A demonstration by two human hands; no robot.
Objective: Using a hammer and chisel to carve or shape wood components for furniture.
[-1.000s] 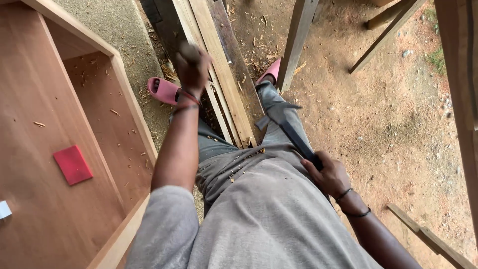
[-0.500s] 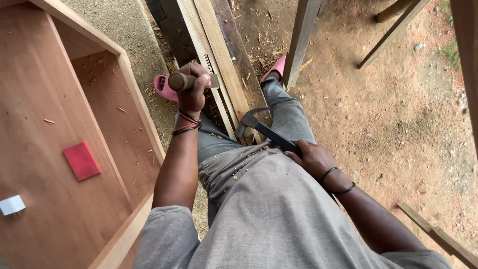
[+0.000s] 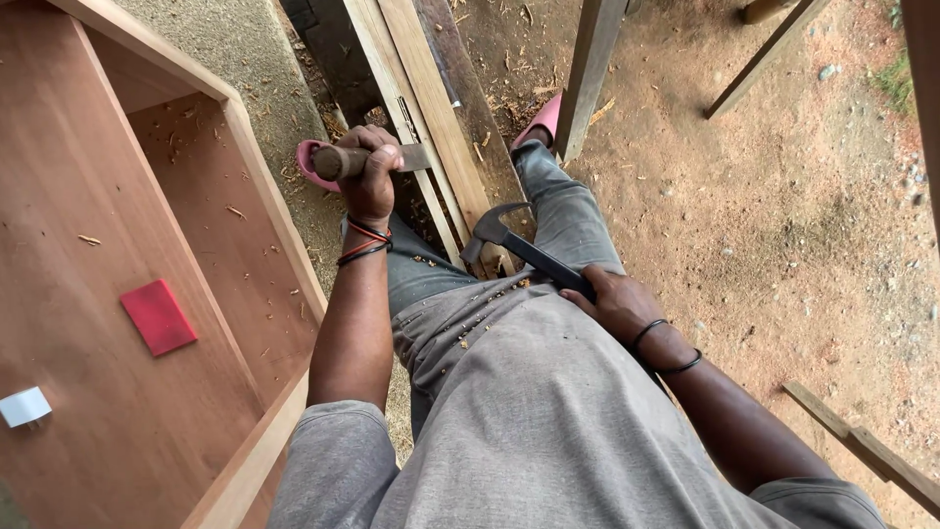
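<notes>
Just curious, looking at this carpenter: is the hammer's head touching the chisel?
Apart. The head view shows the hammer in the right hand, with planks visible between it and the chisel.

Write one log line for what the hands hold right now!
left hand: grips chisel over planks | right hand: holds hammer | beside: wooden cabinet

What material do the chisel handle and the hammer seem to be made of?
The chisel handle in the left hand looks like bare, worn brown wood with a rounded end. The hammer in the right hand looks like dark, dull metal at its clawed head; its black handle's material is unclear.
</notes>
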